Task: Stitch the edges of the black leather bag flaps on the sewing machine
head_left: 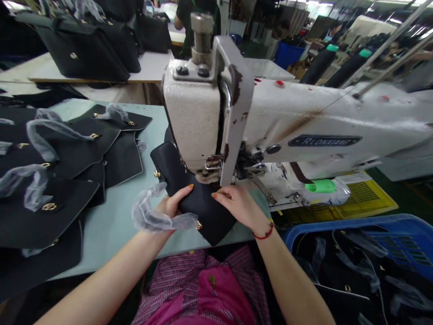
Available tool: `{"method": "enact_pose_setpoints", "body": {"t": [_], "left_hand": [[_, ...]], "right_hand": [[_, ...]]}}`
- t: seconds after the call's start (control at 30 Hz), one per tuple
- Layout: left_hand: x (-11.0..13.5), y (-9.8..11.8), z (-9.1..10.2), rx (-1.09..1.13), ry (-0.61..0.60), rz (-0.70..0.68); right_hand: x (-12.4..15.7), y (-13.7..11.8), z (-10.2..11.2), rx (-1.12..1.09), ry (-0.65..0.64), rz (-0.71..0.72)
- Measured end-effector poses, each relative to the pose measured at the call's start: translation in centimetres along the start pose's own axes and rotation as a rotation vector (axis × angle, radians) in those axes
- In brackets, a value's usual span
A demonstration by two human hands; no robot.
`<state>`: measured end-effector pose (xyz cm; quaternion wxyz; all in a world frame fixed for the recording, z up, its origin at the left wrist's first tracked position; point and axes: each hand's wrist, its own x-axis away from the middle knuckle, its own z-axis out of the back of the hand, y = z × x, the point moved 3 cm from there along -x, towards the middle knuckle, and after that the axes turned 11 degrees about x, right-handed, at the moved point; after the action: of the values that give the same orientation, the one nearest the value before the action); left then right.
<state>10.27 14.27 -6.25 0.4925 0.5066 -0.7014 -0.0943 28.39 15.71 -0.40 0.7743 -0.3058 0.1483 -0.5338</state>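
A black bag panel (199, 203) lies under the head of the white sewing machine (192, 117). Its handle (149, 216), wrapped in clear plastic, loops out to the left and joins the panel at gold rings. My left hand (172, 205) grips the panel's left side, thumb on top and the other fingers hidden beneath. Close to the presser foot, my right hand (238, 203) pinches the panel's right edge between thumb and curled fingers. The needle area is mostly hidden behind the machine head.
Several black bag panels (67, 153) with wrapped handles overlap on the table at left. A blue basket (291, 234) at lower right holds more panels. Finished-looking black bags (84, 49) stand on a table behind. Black thread cones (320, 65) rise behind the machine; a person (184, 22) stands beyond.
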Motion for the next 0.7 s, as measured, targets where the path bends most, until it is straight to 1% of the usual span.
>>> {"method": "enact_pose_setpoints", "body": {"t": [0.1,0.2,0.3,0.37,0.5,0.63,0.7], "left_hand": [[1.2,-1.6,-1.3,0.123,0.075,-0.04],[1.6,-2.6,-1.9,0.205,0.097,-0.061],[1.6,-2.8,-1.8,0.172,0.13,-0.121],[1.6,-2.7,-1.6,0.172,0.132,-0.145],[1.5,-2.6,-1.6,0.194,0.1,-0.13],[1.5,-2.7,-1.3,0.117,0.09,-0.155],[1.5,-3.0,-1.2,0.098,0.08,-0.137]], "right_hand": [[0.5,0.6,2.0,0.05,-0.003,0.011],[0.8,1.0,2.8,0.032,0.01,-0.006],[0.8,1.1,2.7,0.027,0.007,-0.007],[0.7,1.2,2.6,0.029,0.006,-0.009],[0.6,1.5,2.4,0.063,0.01,-0.004],[0.2,1.3,2.4,0.181,0.04,0.019],[-0.1,0.7,2.3,0.255,0.054,0.018]]}}
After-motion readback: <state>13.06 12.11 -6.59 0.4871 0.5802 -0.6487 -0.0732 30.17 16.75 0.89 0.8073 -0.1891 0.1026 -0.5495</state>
